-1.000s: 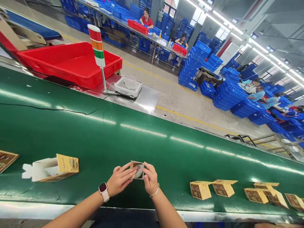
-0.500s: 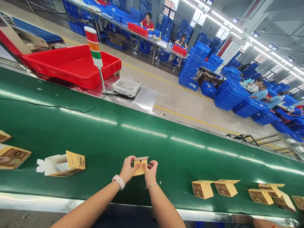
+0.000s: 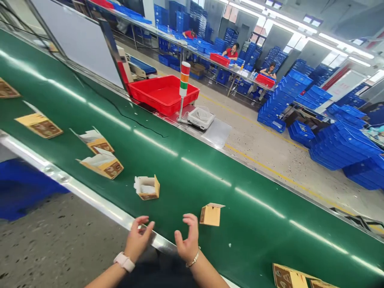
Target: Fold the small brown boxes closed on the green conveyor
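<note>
Yellow cardboard makes up the small carton [image 3: 211, 216] nearest the right hand [image 3: 186, 238]; it sits on the green surface [image 3: 180, 192], just beyond that hand's fingertips and to the right, with a flap tilted up at its top. The right hand's grip is open, thumb and fingers parted. The left hand [image 3: 139, 238] has an open grip too, its fingers curved over the metal rail [image 3: 102, 205] edging the surface; whether it touches the rail I cannot tell.

Ahead of the hands and to the left stands an open carton [image 3: 150, 196] with white tabs and something white inside. Farther left, two more open cartons [image 3: 109, 171] lie close together, then a brown-and-yellow carton [image 3: 45, 127]. At the lower right, other cartons [image 3: 282, 277] are cut off by the edge of view. Reflected streaks of light run along the glossy green.

Across the surface are a large red tray [image 3: 150, 101], a signal lamp [image 3: 184, 80] banded red, orange and green, and a white scale [image 3: 198, 121]. To their left rises a pale upright panel [image 3: 81, 40]. Beyond the speckled floor [image 3: 255, 140], people [image 3: 231, 53] sit working near high stacks of blue crates [image 3: 345, 146], under strip lights [image 3: 346, 45].
</note>
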Demonstrator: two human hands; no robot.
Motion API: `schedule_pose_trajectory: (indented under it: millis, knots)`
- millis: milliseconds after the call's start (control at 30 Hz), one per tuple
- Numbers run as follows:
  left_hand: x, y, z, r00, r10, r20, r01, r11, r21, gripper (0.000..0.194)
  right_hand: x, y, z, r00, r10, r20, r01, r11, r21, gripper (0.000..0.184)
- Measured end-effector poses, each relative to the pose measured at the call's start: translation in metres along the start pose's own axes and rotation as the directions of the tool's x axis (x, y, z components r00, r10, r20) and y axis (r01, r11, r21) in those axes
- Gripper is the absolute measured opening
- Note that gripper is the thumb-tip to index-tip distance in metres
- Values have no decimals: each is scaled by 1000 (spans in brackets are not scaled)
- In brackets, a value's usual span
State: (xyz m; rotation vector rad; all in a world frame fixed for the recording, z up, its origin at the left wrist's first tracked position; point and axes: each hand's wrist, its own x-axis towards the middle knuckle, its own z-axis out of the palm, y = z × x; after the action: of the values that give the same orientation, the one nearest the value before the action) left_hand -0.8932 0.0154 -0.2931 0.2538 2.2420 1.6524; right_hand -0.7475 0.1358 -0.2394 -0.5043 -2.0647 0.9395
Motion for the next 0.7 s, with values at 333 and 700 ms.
schedule_pose_trajectory:
  millis: [333,700]
  knots:
    - [160,69,-30,415,415,810,-637,768,-67,74,32,18,109,966,186,182,-89,893,-441,84]
    - [105,58,2,630,356,690,-469,883,-26,25,28,27,103,805,429,-410,-483,875,-32,18]
